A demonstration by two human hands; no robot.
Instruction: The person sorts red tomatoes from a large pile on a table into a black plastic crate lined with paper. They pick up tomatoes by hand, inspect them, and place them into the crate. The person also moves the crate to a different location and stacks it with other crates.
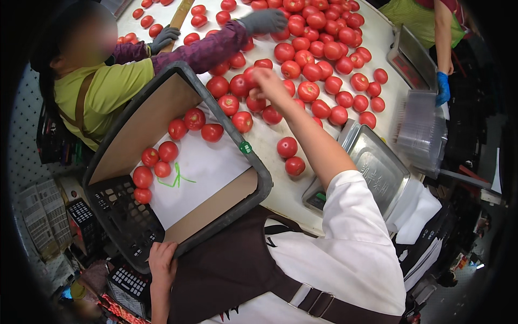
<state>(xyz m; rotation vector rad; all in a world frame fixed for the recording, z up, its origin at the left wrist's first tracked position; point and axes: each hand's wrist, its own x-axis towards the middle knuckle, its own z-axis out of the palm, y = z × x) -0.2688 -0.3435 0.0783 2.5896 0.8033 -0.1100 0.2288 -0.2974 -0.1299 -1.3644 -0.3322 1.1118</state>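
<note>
My left hand [163,258] is closed over the near rim of a dark grey plastic crate [265,186]. White paper [197,175] with a green scrawl and brown cardboard line the crate. Several red tomatoes [142,176] lie in it along its far and left sides. Stretched over the white table, my right hand [267,85] has its fingers curled against a tomato [250,77] at the edge of the pile. Part of that grip is hidden. Many more tomatoes [308,91] spread around and beyond the hand.
A metal-topped scale [377,170] stands right of my arm, with clear plastic boxes [421,127] beyond it. Another scale [413,56] is at the far right. A co-worker's gloved hand [264,21] reaches over the pile; another person's blue-gloved hand [443,89] hangs by the boxes.
</note>
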